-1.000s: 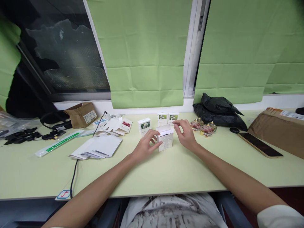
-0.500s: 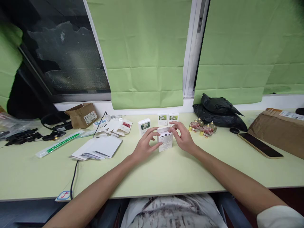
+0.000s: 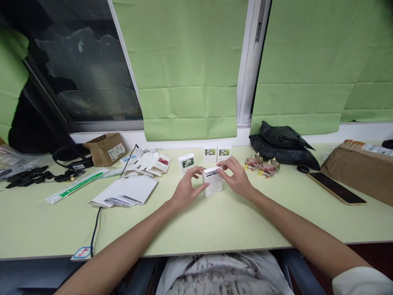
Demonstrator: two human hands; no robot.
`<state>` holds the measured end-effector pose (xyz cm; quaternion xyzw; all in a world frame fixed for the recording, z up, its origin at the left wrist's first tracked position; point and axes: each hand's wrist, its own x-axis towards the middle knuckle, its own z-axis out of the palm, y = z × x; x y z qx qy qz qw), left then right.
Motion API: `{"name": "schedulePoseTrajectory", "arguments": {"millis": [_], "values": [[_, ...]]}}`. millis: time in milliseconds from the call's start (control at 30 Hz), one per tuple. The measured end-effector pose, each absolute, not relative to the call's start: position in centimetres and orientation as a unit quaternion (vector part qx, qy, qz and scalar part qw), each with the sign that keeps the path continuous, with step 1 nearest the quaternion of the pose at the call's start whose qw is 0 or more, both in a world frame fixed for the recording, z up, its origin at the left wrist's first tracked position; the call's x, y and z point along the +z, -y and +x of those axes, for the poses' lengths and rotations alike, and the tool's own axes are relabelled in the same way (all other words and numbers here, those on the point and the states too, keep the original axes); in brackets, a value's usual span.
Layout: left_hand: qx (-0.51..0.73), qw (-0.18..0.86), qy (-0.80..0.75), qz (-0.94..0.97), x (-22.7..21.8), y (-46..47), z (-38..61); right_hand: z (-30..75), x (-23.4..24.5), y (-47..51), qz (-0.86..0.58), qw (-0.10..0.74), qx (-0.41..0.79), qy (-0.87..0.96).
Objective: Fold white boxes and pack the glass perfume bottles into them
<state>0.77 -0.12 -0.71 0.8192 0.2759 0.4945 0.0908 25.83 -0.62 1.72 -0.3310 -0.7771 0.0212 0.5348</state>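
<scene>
Steadying a small white box point(image 3: 214, 186) upright on the table point(image 3: 215, 229), just below the middle of the frame. Gripping its left side with the left hand point(image 3: 186, 189), thumb on the near face and other fingers curled toward the back. Touching the top right edge with the thumb and fingertips of the right hand point(image 3: 235, 177); impossible to tell from here whether pinching or only pressing.

Just changed: from a lid flap point(image 3: 211, 169) standing upright half a second ago to one folded down over the opening, with a dark strip point(image 3: 211, 174) showing along the near edge of the top. Seems to mean closing well under way, though perhaps not yet fully tucked. Probably needs firm support on the left, to avoid buckling the thin card while pressing.

Standing behind, near the centre of the frame: a flower-print box point(image 3: 186, 163) to the left and a pair of white boxes point(image 3: 217, 154) side by side. Lying left of centre: flat white cartons point(image 3: 132, 189). Resting right of centre: two ornate bottles point(image 3: 260, 164), well clear of the fingers.
</scene>
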Motion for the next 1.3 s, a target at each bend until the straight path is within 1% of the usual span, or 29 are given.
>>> {"name": "schedulePoseTrajectory", "arguments": {"millis": [133,267,467,833,933,1133,1300], "values": [[0.474,0.089,-0.277,0.831,-0.4,0.3,0.8,25.7,1.6,0.5,-0.311,0.543,0.06,0.777],[0.462,0.085,-0.259,0.844,0.2,0.6,0.8,25.5,1.6,0.5,-0.3,0.523,0.066,0.795],[0.484,0.089,-0.234,0.839,0.8,1.0,1.0,25.6,1.6,0.6,-0.295,0.512,0.043,0.806],[0.479,0.092,-0.234,0.841,0.7,1.0,1.0,25.6,1.6,0.7,-0.279,0.503,0.018,0.818],[0.489,0.111,-0.239,0.832,0.9,1.2,1.1,25.6,1.6,0.6,-0.276,0.504,0.019,0.819],[0.505,0.186,-0.253,0.804,1.5,1.3,1.6,25.5,1.7,0.9,-0.278,0.501,0.032,0.819],[0.51,0.193,-0.251,0.8,1.5,1.4,1.8,25.4,1.6,1.0,-0.283,0.505,0.051,0.814]]}}
